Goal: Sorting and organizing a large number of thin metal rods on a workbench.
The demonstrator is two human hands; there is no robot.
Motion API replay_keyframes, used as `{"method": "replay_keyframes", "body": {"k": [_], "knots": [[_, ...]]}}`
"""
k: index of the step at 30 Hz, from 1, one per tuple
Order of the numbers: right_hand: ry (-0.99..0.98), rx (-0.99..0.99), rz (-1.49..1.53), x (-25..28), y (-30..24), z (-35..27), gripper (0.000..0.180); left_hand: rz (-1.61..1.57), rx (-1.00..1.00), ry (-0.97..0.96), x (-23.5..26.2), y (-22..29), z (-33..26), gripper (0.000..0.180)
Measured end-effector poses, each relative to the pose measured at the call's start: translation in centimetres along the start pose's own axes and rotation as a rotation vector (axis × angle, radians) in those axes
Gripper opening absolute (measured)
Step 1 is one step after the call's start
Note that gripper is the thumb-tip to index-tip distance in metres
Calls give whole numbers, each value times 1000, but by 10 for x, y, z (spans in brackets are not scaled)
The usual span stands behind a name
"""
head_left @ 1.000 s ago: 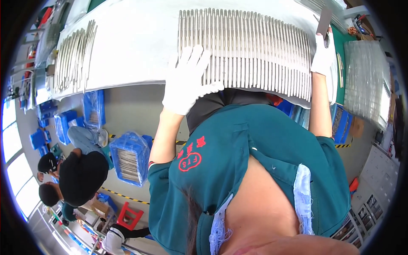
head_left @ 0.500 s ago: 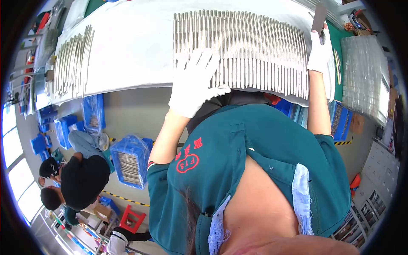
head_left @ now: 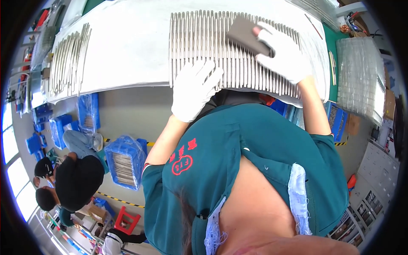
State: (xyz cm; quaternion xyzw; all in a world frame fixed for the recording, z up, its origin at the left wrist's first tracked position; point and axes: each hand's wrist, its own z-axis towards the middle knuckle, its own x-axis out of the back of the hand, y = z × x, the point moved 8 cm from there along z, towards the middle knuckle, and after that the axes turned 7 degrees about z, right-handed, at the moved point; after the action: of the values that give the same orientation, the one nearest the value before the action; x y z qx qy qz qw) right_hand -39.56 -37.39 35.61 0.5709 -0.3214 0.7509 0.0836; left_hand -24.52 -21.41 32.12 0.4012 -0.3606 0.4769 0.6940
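A long row of thin metal rods point(head_left: 199, 44) lies side by side on a white-covered table point(head_left: 127, 55). My left hand point(head_left: 193, 91), in a white glove, rests flat with fingers spread on the near ends of the rods. My right hand point(head_left: 282, 53), also gloved, grips a flat grey-brown block point(head_left: 244, 34) and presses it onto the rods near the row's middle. A second, smaller group of rods point(head_left: 68, 59) lies at the table's left end.
Stacked clear plastic trays point(head_left: 359, 76) stand at the right on a green mat. Below the table's edge are blue crates, one holding bagged rods point(head_left: 123, 163). People point(head_left: 72, 178) crouch on the floor at lower left. Grey cabinets point(head_left: 374, 191) stand at lower right.
My right hand has swung with the block from the row's far right end leftward to the middle of the rods. My left hand stays on the near rod ends.
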Motion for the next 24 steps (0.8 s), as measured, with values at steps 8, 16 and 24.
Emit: {"method": "replay_keyframes", "body": {"k": [8, 16, 24], "knots": [[-51, -35, -59, -20, -6, -6, 61, -47, -44, 131, 8, 3, 2, 45], [-43, 187, -45, -16, -36, 8, 52, -50, -174, -30, 6, 4, 10, 40], [-133, 333, 44, -22, -45, 14, 52, -88, -271, -201, -5, 8, 12, 33]]}}
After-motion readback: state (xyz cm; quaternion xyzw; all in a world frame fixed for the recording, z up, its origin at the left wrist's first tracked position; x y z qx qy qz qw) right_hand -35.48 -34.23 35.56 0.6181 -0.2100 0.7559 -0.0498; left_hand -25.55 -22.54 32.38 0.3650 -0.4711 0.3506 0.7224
